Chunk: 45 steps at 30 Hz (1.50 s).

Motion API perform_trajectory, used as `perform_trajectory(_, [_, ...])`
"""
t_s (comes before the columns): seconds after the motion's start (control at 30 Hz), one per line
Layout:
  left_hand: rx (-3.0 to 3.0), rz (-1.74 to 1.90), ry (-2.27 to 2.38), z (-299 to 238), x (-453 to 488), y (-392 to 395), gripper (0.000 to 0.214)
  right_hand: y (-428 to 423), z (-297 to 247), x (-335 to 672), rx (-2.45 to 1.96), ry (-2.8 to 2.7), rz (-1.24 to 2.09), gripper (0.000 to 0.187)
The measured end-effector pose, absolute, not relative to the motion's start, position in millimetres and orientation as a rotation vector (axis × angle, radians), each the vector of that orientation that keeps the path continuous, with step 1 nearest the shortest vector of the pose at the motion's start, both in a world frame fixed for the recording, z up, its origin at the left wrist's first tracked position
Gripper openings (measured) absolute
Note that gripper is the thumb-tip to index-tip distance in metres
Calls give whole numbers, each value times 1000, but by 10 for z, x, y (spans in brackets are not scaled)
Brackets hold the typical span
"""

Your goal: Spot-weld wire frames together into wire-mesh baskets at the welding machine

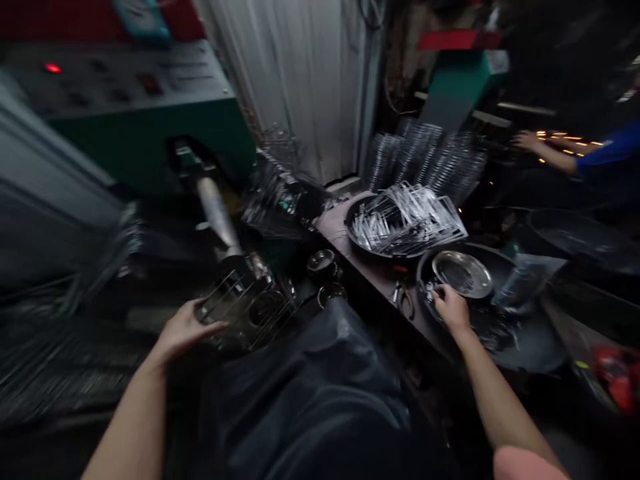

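My left hand (pixel 184 330) grips the near edge of a wire rack (pixel 245 303) that sits under the metal cylinder (pixel 217 217) of a green machine (pixel 150 140). My right hand (pixel 451 308) reaches into a dark round basin (pixel 500 263) and closes on small metal parts beside a shiny steel dish (pixel 463 273). What its fingers hold is too small and blurred to name. Pliers (pixel 405 300) lie on the bench just left of that hand.
A black pan heaped with bright wire pieces (pixel 405 220) stands behind the basin, with stacks of wire frames (pixel 425 157) further back. Another person in a blue sleeve (pixel 607 150) works at the far right near sparks. Dark cloth (pixel 310 387) covers my lap.
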State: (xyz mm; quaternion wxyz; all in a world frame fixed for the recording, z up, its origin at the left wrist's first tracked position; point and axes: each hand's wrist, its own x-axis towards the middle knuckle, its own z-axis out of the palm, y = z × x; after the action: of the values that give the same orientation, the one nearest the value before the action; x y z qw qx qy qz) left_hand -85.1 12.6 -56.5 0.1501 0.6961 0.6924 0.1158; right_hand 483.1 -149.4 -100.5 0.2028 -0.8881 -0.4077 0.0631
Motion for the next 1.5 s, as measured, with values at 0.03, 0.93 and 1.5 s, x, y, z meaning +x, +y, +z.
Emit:
perform_trajectory(0.03, [1973, 337, 1965, -551, -815, 105, 83, -1485, -1065, 4650, -2248, -1137, 172, 29])
perform_trajectory(0.93, [2626, 353, 1957, -81, 43, -824, 78, -629, 43, 1553, -1758, -2618, 389, 32])
perform_trajectory(1.5, [2531, 434, 1910, -126, -63, -634, 74, -492, -19, 1713, -1296, -2893, 355, 25])
